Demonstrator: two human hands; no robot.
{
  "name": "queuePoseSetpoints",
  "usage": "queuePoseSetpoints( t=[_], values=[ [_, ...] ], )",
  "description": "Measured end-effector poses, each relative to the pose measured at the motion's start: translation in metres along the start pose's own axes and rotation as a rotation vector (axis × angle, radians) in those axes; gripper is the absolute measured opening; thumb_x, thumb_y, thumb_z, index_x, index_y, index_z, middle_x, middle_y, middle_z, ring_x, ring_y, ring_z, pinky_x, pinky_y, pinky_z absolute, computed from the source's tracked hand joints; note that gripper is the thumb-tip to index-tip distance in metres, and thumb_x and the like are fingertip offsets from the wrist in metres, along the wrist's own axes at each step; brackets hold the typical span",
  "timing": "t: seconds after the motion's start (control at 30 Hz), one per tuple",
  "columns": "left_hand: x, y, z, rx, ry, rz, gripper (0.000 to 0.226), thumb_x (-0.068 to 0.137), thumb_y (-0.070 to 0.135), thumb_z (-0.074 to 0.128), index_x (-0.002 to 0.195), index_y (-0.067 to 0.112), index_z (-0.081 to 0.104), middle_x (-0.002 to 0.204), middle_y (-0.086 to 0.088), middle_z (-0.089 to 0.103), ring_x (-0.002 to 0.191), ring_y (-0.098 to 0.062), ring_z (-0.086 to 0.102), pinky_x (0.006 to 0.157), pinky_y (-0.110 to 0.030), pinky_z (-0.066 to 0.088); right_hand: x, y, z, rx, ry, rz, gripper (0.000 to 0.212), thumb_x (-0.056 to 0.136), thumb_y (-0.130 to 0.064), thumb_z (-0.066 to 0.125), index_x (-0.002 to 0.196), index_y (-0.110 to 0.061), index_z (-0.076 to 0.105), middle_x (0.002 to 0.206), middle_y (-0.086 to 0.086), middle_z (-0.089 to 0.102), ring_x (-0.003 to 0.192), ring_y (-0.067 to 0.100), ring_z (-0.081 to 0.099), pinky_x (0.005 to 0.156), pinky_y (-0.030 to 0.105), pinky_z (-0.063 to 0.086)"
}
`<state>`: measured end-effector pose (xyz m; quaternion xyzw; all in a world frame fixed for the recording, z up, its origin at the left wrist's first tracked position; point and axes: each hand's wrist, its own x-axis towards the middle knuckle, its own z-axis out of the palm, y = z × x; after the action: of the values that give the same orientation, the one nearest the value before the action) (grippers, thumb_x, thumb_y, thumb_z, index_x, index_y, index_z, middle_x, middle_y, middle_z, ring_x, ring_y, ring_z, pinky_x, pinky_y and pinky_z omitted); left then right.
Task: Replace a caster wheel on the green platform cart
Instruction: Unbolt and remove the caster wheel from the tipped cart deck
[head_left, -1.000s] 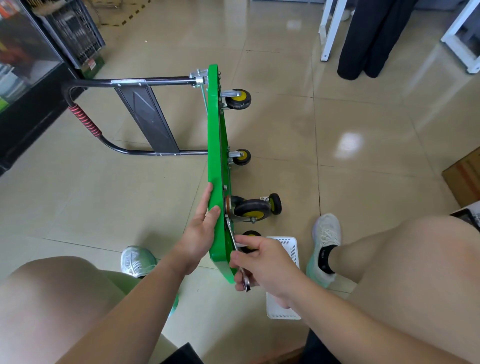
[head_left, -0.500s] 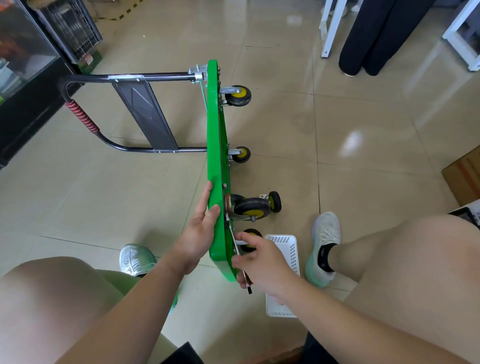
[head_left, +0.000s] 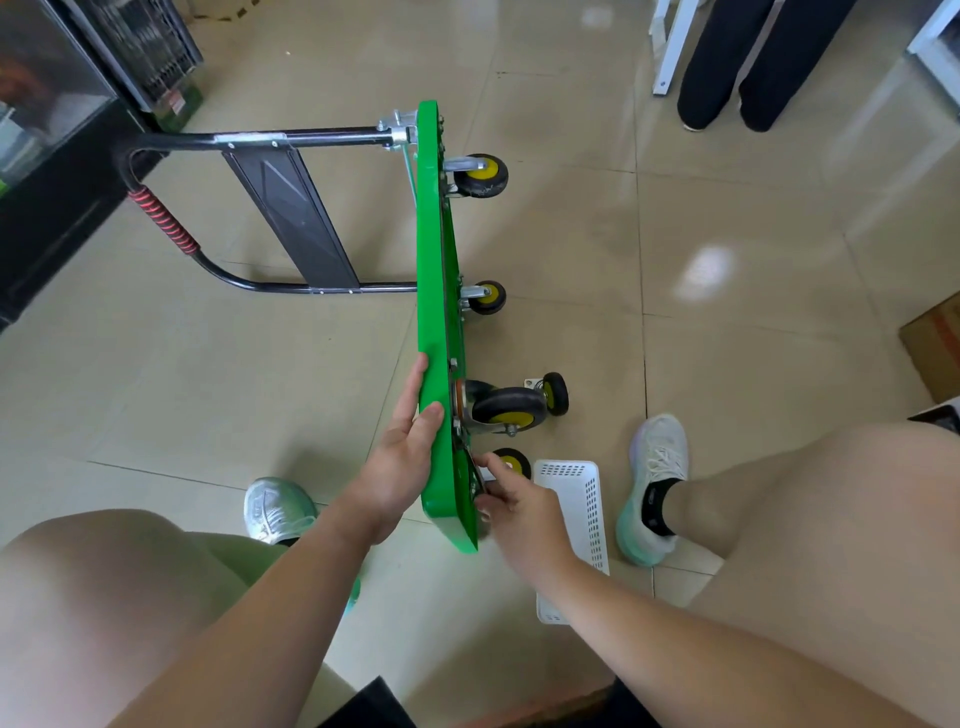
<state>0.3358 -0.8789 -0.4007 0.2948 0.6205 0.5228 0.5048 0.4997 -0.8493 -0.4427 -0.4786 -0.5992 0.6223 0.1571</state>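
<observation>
Green platform cart (head_left: 434, 312) is braced by the flat left hand (head_left: 400, 462); right hand (head_left: 519, 508), pinching a thin metal wrench (head_left: 477, 480), swung upward in frame, so unscrewing probably continues.

1 head camera looks down, near cart (head_left: 434, 312).

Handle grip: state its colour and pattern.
The handle grip is red with black spiral stripes; head view.

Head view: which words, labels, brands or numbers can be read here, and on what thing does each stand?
No text reads clearly.
Red and white sticker on the black crate: too small and blurred.
Pale mark on the black sock: too small.
Orange print on the cardboard box: blurred, cut by the edge.
Green cart: no lettering shows.
</observation>
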Motion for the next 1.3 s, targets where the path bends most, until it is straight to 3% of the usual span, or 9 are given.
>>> queuePoseSetpoints(
  t=[0.13, 0.27, 0.37, 0.47, 0.6, 0.7, 0.97, 1.3],
  values=[
    [0.000, 0.000, 0.000, 0.002, 0.001, -0.005, 0.052, 0.113, 0.031, 0.035, 0.146, 0.071, 0.026, 0.153, 0.014, 0.049, 0.132, -0.017, 0.058, 0.112, -0.051, 0.048, -0.004, 0.002, -0.003, -0.028, 0.004, -0.006, 0.053, 0.097, -0.002, 0.058, 0.135, -0.039, 0.062, 0.108, -0.015, 0.076, 0.098, 0.002, 0.069, 0.088, 0.016, 0.051],
    [0.000, 0.001, 0.000, 0.013, -0.002, 0.006, 0.052, 0.110, 0.037, 0.039, 0.140, 0.077, 0.027, 0.155, 0.015, 0.047, 0.134, -0.015, 0.056, 0.114, -0.050, 0.045, -0.021, -0.006, -0.007, -0.014, -0.060, 0.089, 0.053, 0.096, -0.002, 0.059, 0.134, -0.039, 0.061, 0.083, -0.018, 0.076, 0.061, 0.002, 0.063, 0.063, 0.017, 0.050],
    [0.000, 0.001, 0.001, 0.019, -0.001, 0.010, 0.052, 0.100, 0.048, 0.043, 0.138, 0.079, 0.028, 0.157, 0.014, 0.045, 0.137, -0.016, 0.054, 0.115, -0.051, 0.043, -0.036, -0.016, -0.010, 0.040, -0.098, 0.140, 0.053, 0.096, 0.000, 0.058, 0.137, -0.034, 0.058, 0.063, -0.009, 0.070, 0.053, 0.013, 0.060, 0.056, 0.024, 0.052],
    [-0.001, -0.001, 0.000, 0.021, -0.004, 0.021, 0.050, 0.103, 0.046, 0.042, 0.138, 0.079, 0.027, 0.155, 0.013, 0.047, 0.136, -0.018, 0.055, 0.113, -0.053, 0.045, -0.048, -0.032, -0.016, 0.137, -0.119, 0.180, 0.053, 0.094, 0.003, 0.060, 0.137, -0.029, 0.060, 0.069, 0.003, 0.072, 0.057, 0.022, 0.063, 0.059, 0.034, 0.058],
    [-0.001, 0.000, 0.001, 0.023, -0.001, 0.021, 0.050, 0.111, 0.038, 0.038, 0.138, 0.079, 0.027, 0.156, 0.014, 0.045, 0.136, -0.017, 0.054, 0.114, -0.052, 0.044, -0.055, -0.051, -0.026, 0.210, -0.160, 0.214, 0.047, 0.095, -0.003, 0.066, 0.137, -0.023, 0.060, 0.078, 0.011, 0.075, 0.059, 0.025, 0.066, 0.054, 0.027, 0.054],
    [-0.001, 0.000, 0.001, 0.018, 0.001, 0.015, 0.051, 0.111, 0.037, 0.038, 0.137, 0.080, 0.027, 0.157, 0.014, 0.044, 0.139, -0.018, 0.052, 0.116, -0.052, 0.042, -0.051, -0.058, -0.026, 0.264, -0.158, 0.243, 0.047, 0.095, -0.004, 0.066, 0.139, -0.018, 0.059, 0.086, 0.015, 0.073, 0.060, 0.026, 0.064, 0.057, 0.029, 0.056],
    [0.000, 0.001, 0.002, 0.023, 0.009, 0.021, 0.053, 0.113, 0.030, 0.036, 0.138, 0.076, 0.029, 0.154, 0.015, 0.049, 0.135, -0.013, 0.056, 0.116, -0.048, 0.043, -0.040, -0.065, -0.016, 0.325, -0.161, 0.242, 0.048, 0.094, -0.006, 0.067, 0.141, -0.012, 0.057, 0.081, 0.011, 0.067, 0.057, 0.024, 0.061, 0.067, 0.041, 0.060],
    [0.001, -0.001, 0.000, 0.034, 0.006, 0.016, 0.054, 0.113, 0.029, 0.035, 0.147, 0.070, 0.025, 0.155, 0.014, 0.048, 0.133, -0.012, 0.057, 0.116, -0.047, 0.043, -0.024, -0.067, -0.017, 0.343, -0.171, 0.280, 0.045, 0.093, -0.007, 0.069, 0.137, -0.015, 0.060, 0.077, 0.012, 0.065, 0.056, 0.025, 0.059, 0.060, 0.036, 0.058]
  ],
)
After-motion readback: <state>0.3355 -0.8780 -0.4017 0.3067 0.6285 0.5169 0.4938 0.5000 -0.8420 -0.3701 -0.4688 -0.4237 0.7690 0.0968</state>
